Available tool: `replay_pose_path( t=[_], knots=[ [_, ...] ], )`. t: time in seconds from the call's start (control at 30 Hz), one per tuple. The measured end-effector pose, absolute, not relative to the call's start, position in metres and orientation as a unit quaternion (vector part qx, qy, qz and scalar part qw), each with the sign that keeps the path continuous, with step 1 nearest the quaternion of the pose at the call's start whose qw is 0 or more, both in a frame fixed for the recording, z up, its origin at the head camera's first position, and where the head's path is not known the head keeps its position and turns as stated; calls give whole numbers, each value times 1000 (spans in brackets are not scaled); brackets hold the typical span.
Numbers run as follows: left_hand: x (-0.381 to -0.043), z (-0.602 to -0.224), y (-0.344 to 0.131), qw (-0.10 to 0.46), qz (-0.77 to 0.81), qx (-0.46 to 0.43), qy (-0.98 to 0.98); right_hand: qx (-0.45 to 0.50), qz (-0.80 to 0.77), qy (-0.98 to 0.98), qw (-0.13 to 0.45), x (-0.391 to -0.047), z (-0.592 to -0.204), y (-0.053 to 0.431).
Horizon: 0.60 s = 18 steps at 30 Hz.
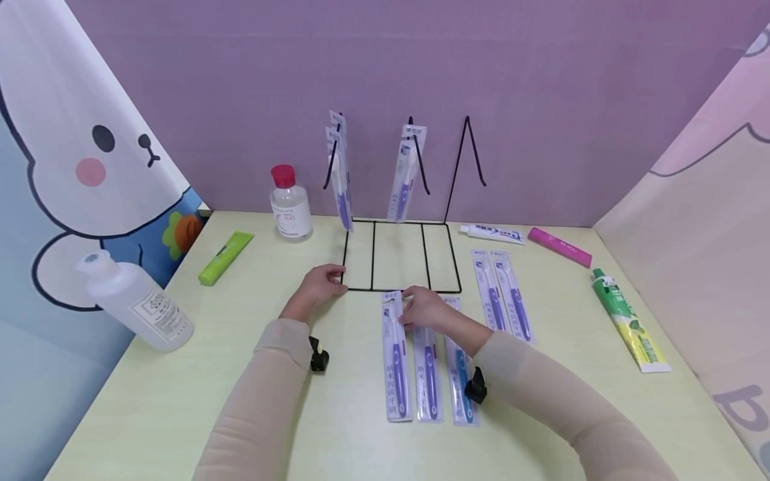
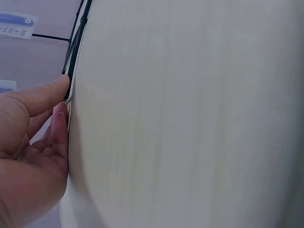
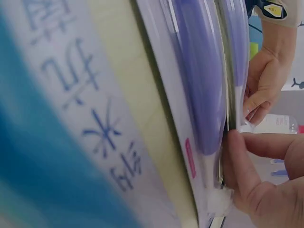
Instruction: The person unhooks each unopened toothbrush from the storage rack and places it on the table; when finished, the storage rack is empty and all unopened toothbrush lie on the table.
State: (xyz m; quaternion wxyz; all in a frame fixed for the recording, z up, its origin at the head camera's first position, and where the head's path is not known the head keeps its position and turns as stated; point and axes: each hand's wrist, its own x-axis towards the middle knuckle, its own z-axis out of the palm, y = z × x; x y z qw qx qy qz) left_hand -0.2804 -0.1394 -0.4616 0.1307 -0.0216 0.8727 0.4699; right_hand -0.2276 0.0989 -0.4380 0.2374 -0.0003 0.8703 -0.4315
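My left hand (image 1: 320, 283) pinches the front left corner of a black wire display rack (image 1: 373, 257), thumb and fingertips on the wire in the left wrist view. My right hand (image 1: 424, 307) pinches the right edge of a packaged purple toothbrush (image 1: 397, 377), near its upper part. This package lies leftmost in a row in front of the rack. Beside it lie another packaged purple toothbrush (image 1: 429, 381) and a packaged blue toothbrush (image 1: 463, 387), partly under my right forearm. More packaged toothbrushes hang on the rack's left hook (image 1: 333, 157) and middle hook (image 1: 422, 167); the right hook (image 1: 475, 153) is bare.
Two packaged toothbrushes (image 1: 504, 297) lie right of the rack. Toothpaste tubes, white (image 1: 493, 234), pink (image 1: 559, 247) and green-yellow (image 1: 628, 321), lie at right. A lime tube (image 1: 225, 258), a red-capped bottle (image 1: 291, 207) and a white pump bottle (image 1: 141, 304) are at left.
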Motion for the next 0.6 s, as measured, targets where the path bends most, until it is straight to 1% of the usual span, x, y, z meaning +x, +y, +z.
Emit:
replay_pose_path(
  t=[0.13,0.23,0.43,0.6],
  knots=[
    [-280,-460,-139,129,469,-17,874,-29,-334,910,243,-227,-431,100],
    [-280,-460,-140,127,468,-15,874,-52,-296,921,248,-228,-421,103],
    [-280,-462,-139,131,471,-26,872,-55,-375,893,245,-238,-402,110],
    [-280,-462,-139,132,472,-29,871,-59,-422,882,202,-264,-386,116]
  ],
)
